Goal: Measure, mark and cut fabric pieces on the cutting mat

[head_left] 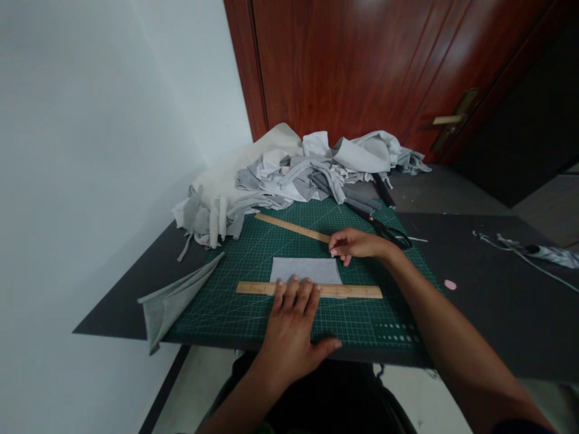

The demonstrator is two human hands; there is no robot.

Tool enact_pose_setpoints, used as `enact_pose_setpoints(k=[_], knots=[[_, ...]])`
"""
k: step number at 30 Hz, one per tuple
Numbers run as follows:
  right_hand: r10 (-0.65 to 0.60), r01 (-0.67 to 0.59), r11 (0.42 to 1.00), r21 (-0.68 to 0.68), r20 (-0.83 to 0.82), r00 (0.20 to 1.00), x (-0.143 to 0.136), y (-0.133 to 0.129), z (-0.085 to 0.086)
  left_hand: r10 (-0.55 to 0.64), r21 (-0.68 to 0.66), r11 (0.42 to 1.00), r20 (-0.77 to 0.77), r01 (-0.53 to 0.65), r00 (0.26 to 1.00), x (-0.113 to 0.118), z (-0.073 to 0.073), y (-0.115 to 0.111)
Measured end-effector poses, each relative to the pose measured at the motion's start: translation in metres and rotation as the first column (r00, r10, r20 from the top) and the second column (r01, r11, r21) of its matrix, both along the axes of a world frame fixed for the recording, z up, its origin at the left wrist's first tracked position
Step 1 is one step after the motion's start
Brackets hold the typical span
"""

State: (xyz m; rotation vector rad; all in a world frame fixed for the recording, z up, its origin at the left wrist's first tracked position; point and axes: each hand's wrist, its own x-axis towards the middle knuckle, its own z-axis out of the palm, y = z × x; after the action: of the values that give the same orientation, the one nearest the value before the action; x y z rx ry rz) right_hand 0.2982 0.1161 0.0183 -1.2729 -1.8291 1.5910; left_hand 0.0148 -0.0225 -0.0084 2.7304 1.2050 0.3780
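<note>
My left hand [292, 334] lies flat with fingers stretched over a wooden ruler [353, 291], pressing it across a light grey piece of cloth [305, 269]. The cloth lies on a green cutting mat [357, 325], and part of it shows along the ruler's lower edge. My right hand [350, 244] is closed in a pinch at the cloth's upper right corner. A tiny pale bit shows at its fingertips, too small to name. Beside that hand, a second wooden ruler [289, 226] runs off to the upper left. Black-handled scissors [389, 232] lie just behind my right wrist.
Crumpled grey and white cloth [298, 175] is heaped at the back, against the wall and door [362, 72]. A folded grey cloth [174, 301] hangs over the left front edge. On the dark table [488, 301] at right are a pink oval piece [450, 284] and pale cords [511, 244].
</note>
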Motion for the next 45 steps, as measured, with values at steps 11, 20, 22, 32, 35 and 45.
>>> enact_pose_setpoints(k=[11, 20, 22, 32, 35, 45], knots=[[0.050, -0.052, 0.998, 0.039, 0.034, 0.998, -0.003, -0.001, 0.001, 0.002, -0.002, 1.000, 0.000, -0.002, 1.000, 0.001, 0.002, 0.000], [0.086, -0.092, 0.994, 0.057, 0.096, 0.992, -0.006, -0.002, 0.001, -0.004, 0.009, 1.000, 0.002, 0.004, 1.000, 0.000, 0.000, 0.001], [0.064, -0.069, 0.996, 0.059, 0.095, 0.993, -0.006, -0.002, 0.000, -0.001, 0.005, 1.000, 0.000, 0.001, 1.000, 0.000, 0.000, 0.001], [0.013, -0.010, 0.995, 0.100, -0.030, 0.999, 0.000, -0.002, 0.007, 0.001, -0.006, 1.000, -0.015, -0.001, 1.000, 0.001, 0.002, 0.001], [0.033, -0.033, 0.994, 0.107, 0.000, 0.999, 0.000, -0.002, 0.010, -0.003, 0.007, 1.000, -0.013, 0.003, 1.000, 0.000, 0.001, 0.001], [0.253, -0.253, 0.967, -0.020, 0.089, 0.963, -0.006, -0.013, 0.022, -0.010, 0.033, 0.999, -0.054, 0.012, 0.998, 0.002, 0.002, 0.001]])
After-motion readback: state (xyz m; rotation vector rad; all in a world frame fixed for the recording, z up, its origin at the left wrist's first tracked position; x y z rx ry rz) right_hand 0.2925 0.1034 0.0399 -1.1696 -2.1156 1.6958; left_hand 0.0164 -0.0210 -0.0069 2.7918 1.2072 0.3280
